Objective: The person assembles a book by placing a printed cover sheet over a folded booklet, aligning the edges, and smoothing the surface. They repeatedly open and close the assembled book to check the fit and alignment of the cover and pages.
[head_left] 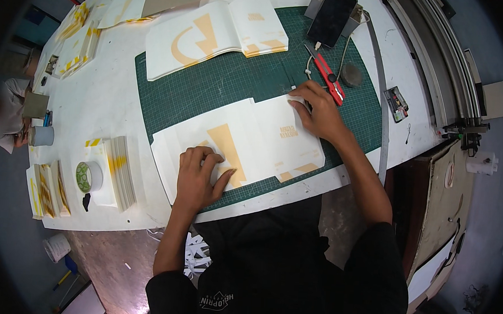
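Your black shirt (279,262) fills the space below the near edge of the green cutting mat (174,103). The printed white sheet (264,135) lies across the mat's near half, its left end reaching past the mat onto the white counter (122,100). Your left hand (197,177) rests on that left part of the sheet, its grip fairly wide, with the thumb spread away from the bent fingers. Left of the mat, a roll of tape (96,176) sits just beside a stack of yellow-marked printed pieces (125,172).

Your right hand (317,112) is at the sheet's far edge, over the right half of the mat. Its grip is narrow, thumb and forefinger close together; you cannot tell from here whether they pinch the paper. A long grey strip (384,136) runs along the mat's right side, and a small box of odds and ends (396,104) lies beyond it to the right.

Toward the mat's far right are a dark round disc (351,75), a red cutter (329,75) and a propped black phone (332,17). An open stack of printed sheets (213,36) covers the mat's far left.
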Demonstrator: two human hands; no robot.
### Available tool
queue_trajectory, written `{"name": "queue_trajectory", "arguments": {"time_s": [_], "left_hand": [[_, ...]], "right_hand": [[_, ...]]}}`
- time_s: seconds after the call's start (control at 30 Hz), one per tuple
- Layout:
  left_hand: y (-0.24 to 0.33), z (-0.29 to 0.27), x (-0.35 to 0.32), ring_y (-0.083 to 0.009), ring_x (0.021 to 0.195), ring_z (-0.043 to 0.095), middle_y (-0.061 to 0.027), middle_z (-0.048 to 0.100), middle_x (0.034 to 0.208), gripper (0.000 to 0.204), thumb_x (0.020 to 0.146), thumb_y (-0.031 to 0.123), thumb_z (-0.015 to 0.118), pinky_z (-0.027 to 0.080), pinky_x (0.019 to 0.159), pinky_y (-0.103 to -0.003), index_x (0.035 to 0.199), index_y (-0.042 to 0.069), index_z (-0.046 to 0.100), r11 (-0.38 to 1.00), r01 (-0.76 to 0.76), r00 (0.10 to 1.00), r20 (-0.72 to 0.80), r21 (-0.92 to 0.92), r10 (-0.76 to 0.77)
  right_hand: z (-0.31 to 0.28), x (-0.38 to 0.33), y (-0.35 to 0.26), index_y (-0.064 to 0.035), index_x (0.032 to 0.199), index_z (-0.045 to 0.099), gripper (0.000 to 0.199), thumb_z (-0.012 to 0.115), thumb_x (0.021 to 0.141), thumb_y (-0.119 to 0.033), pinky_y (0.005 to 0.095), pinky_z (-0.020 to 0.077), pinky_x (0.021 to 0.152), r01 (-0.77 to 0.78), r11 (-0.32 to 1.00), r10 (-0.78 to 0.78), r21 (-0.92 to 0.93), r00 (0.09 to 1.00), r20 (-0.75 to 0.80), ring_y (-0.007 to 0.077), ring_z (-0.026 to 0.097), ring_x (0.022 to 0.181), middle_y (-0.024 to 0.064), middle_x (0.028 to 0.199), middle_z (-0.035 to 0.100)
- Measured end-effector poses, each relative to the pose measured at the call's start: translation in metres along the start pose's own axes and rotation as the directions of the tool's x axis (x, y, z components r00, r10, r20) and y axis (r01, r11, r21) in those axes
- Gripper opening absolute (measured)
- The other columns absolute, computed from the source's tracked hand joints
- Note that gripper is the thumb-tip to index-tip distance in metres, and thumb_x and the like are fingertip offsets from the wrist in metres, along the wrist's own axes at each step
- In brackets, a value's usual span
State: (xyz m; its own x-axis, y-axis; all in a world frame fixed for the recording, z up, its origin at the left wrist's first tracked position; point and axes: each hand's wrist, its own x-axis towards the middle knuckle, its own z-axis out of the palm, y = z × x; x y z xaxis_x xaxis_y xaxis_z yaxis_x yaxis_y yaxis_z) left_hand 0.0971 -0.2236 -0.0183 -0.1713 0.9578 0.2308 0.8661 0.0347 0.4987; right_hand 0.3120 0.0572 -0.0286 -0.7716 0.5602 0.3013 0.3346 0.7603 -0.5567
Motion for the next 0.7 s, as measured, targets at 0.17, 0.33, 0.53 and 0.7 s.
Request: {"name": "queue_trajectory", "arguments": {"time_s": [0.17, 0.33, 0.53, 0.7], "left_hand": [[0.0, 0.0, 0.002, -0.0313, 0.101, 0.057, -0.0136, 0.061, 0.106, 0.037, 0.084, 0.025, 0.089, 0.044, 0.088, -0.044, 0.107, 0.003, 0.069, 0.998, -0.036, 0.999, -0.038, 0.041, 0.038], [0.0, 0.0, 0.001, -0.0334, 0.102, 0.056, -0.0145, 0.06, 0.108, 0.037, 0.084, 0.024, 0.088, 0.044, 0.089, -0.046, 0.108, 0.004, 0.068, 0.999, -0.027, 0.999, -0.031, 0.029, 0.028], [0.0, 0.001, 0.0, -0.0376, 0.106, 0.055, -0.0166, 0.058, 0.112, 0.036, 0.083, 0.02, 0.087, 0.044, 0.092, -0.048, 0.108, 0.005, 0.066, 1.0, -0.004, 1.0, -0.008, 0.001, 0.004], [0.0, 0.0, 0.002, -0.0307, 0.1, 0.057, -0.0129, 0.06, 0.106, 0.037, 0.084, 0.025, 0.089, 0.044, 0.088, -0.044, 0.106, 0.004, 0.069, 0.999, -0.034, 0.998, -0.043, 0.037, 0.035]], "right_hand": [[-0.002, 0.003, 0.0, 0.0007, 0.112, 0.074, 0.022, 0.08, 0.092, -0.006, 0.0374, 0.0592, 0.078, -0.06, 0.998, 0.059, 0.01, 0.997, 0.048, 0.0276, 0.073, 0.096, 0.0133, 0.11, 0.07], [-0.005, 0.007, -0.003, 0.0001, 0.114, 0.074, 0.024, 0.08, 0.092, -0.008, 0.0383, 0.0586, 0.078, -0.087, 0.996, 0.089, -0.016, 0.991, 0.096, 0.0276, 0.072, 0.094, 0.0137, 0.109, 0.07], [-0.01, 0.013, -0.006, -0.0003, 0.111, 0.071, 0.023, 0.08, 0.093, -0.012, 0.0422, 0.0563, 0.083, -0.117, 0.992, 0.122, -0.039, 0.979, 0.164, 0.0305, 0.071, 0.098, 0.0145, 0.109, 0.068], [-0.011, 0.02, -0.006, -0.0009, 0.107, 0.068, 0.021, 0.079, 0.095, -0.014, 0.0427, 0.0546, 0.087, -0.162, 0.986, 0.165, -0.034, 0.962, 0.218, 0.0316, 0.069, 0.101, 0.0147, 0.11, 0.067]]}}
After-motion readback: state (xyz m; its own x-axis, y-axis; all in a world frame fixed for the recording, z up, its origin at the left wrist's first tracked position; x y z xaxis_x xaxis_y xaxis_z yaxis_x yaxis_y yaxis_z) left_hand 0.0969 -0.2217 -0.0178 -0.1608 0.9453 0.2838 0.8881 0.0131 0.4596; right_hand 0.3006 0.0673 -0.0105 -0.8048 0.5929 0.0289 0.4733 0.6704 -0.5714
